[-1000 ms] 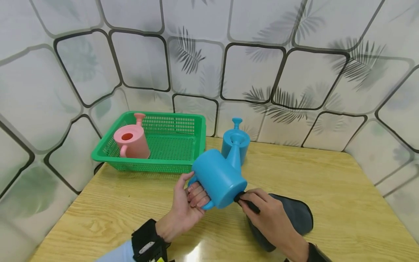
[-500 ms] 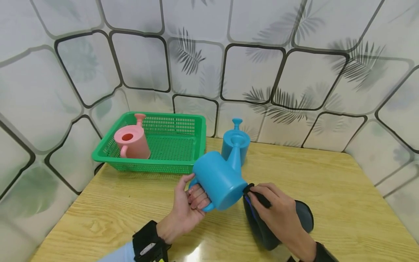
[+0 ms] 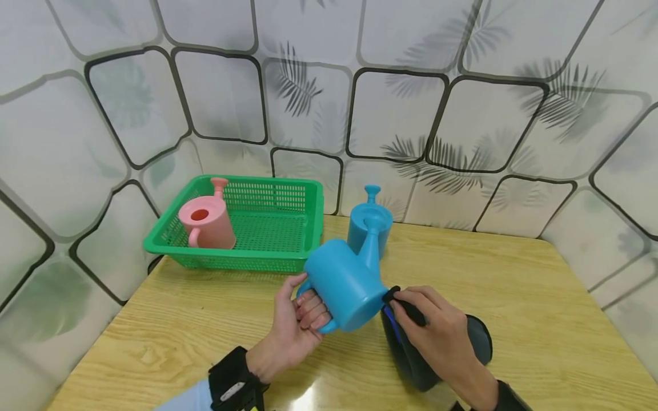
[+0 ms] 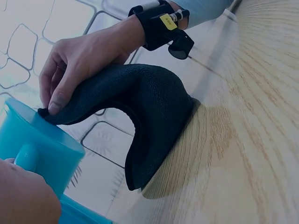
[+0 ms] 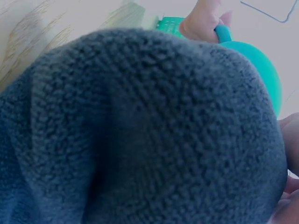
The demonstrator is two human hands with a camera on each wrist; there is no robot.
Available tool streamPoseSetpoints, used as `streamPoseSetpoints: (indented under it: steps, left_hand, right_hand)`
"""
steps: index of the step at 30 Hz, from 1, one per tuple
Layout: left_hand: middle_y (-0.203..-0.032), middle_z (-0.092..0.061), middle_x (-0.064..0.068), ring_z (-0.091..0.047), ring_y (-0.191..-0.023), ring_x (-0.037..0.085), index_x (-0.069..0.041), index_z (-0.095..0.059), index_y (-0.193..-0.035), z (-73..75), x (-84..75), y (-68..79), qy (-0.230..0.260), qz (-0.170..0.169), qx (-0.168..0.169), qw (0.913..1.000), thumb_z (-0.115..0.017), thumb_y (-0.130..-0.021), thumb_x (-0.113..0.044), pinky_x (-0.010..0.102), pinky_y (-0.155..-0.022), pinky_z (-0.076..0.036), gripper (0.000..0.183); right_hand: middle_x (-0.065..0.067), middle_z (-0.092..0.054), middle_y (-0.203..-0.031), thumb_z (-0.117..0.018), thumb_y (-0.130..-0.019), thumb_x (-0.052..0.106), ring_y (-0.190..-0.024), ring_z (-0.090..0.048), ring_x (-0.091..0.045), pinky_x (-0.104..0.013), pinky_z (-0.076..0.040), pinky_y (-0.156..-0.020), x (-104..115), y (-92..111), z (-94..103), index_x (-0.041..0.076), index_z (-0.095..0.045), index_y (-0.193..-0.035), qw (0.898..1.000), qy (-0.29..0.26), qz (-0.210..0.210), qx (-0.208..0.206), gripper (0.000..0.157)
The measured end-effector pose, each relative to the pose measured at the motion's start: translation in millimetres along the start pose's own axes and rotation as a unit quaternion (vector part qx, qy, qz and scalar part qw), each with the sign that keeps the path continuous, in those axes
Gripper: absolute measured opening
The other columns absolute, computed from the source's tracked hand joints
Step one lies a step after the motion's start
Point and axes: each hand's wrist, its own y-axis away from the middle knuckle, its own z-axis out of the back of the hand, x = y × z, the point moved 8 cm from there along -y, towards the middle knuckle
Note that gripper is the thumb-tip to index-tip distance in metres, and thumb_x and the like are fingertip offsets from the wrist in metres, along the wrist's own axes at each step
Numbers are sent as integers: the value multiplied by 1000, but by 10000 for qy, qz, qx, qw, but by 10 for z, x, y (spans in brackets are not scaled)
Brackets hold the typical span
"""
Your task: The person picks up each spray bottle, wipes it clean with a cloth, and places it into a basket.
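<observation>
My left hand (image 3: 298,328) grips the handle of a blue watering can (image 3: 341,285), which it holds tilted above the table, spout upward. My right hand (image 3: 437,334) pinches one edge of a dark grey cloth (image 4: 161,93) between thumb and fingers. That pinched edge lies against the lower rim of the can, near its base. From there the cloth bends down to the tabletop, as the left wrist view shows. Fuzzy cloth fills most of the right wrist view and hides much of the right hand there.
A second blue watering can (image 3: 385,225) stands behind the held one, partly covered by its spout. At the back left is a green basket (image 3: 257,262) with a pink watering can (image 3: 218,225) inside. Patterned walls border the wooden table (image 3: 540,308).
My right hand has moved to the right, drawing the pinched cloth edge along the can's rim. The held can has dropped very slightly. My left hand keeps its grip on the handle.
</observation>
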Motion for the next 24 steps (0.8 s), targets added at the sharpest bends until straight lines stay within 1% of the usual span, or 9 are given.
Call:
streamPoseSetpoints:
  steps: [4,7,9,11,14,17,19,21,24]
  left_hand:
    - [-49,-17,-8,-16,-43,7,-19,-23,-56,3,-23,1,-191,-97,-33,9998,-49,-93,-36,20,-44,-19,48]
    - [-49,-16,-7,-15,-42,7,-19,-26,-54,-30,-70,5,-574,-255,177,9979,-47,-95,-37,21,-44,-18,50]
    - [-49,-15,-6,-14,-42,8,-20,-27,-53,-67,-115,14,-988,-451,379,9934,-44,-98,-38,23,-45,-16,51]
    - [-48,-16,-6,-15,-41,8,-20,-27,-52,-111,-165,27,-1681,-739,547,9815,-42,-100,-39,25,-45,-14,53]
    - [-43,-20,-8,-19,-37,7,-20,-28,-50,-151,-253,49,-3061,-1316,425,9419,-47,-100,-41,25,-43,-16,58]
    - [-40,-25,-10,-24,-36,8,-17,-30,-48,-174,-326,70,-4460,-1799,63,8767,-55,-97,-40,24,-40,-21,60]
    - [-41,-26,-9,-25,-36,10,-13,-32,-48,-184,-352,81,-5038,-1970,-92,8410,-59,-95,-37,24,-39,-23,60]
    - [-42,-25,-7,-25,-38,11,-9,-32,-50,-196,-360,88,-5385,-2068,-85,8168,-60,-95,-33,24,-40,-24,58]
    - [-45,-24,-6,-25,-39,11,-9,-31,-51,-211,-356,86,-5648,-2118,12,7975,-61,-95,-28,24,-41,-25,56]
  right_hand:
    - [-5,-69,-89,-83,-66,0,-76,-67,-14,-25,-58,-62,41,-21,40,8,-73,-95,9997,-195,22,-117,32]
    - [-5,-72,-88,-82,-67,-2,-76,-68,-13,-19,-56,-61,36,-60,100,8,-74,-97,9984,-477,-81,-282,33]
    - [-7,-74,-91,-82,-69,-3,-80,-69,-12,-12,-56,-63,-19,-96,137,7,-74,-101,9955,-791,-422,-297,35]
    - [-11,-74,-97,-81,-73,-3,-85,-69,-10,-8,-55,-68,-98,-139,175,4,-73,-108,9898,-1138,-816,-267,36]
    - [-16,-73,-104,-75,-78,-7,-93,-68,-10,-10,-55,-76,-200,-221,232,0,-70,-114,9832,-1429,-1131,-116,36]
    - [-16,-73,-101,-73,-79,-11,-88,-69,-11,-8,-54,-73,-241,-329,320,0,-71,-111,9892,-1240,-783,43,33]
    - [-14,-74,-97,-73,-78,-12,-84,-69,-14,-9,-53,-69,-255,-411,390,1,-72,-107,9950,-944,-321,108,32]
    - [-12,-74,-94,-74,-77,-10,-79,-69,-16,-14,-53,-64,-290,-505,478,2,-74,-105,9984,-549,150,32,31]
    - [-15,-73,-91,-69,-87,4,-78,-66,-22,-29,-52,-59,-345,-643,594,-2,-73,-103,9940,81,1046,-297,17]
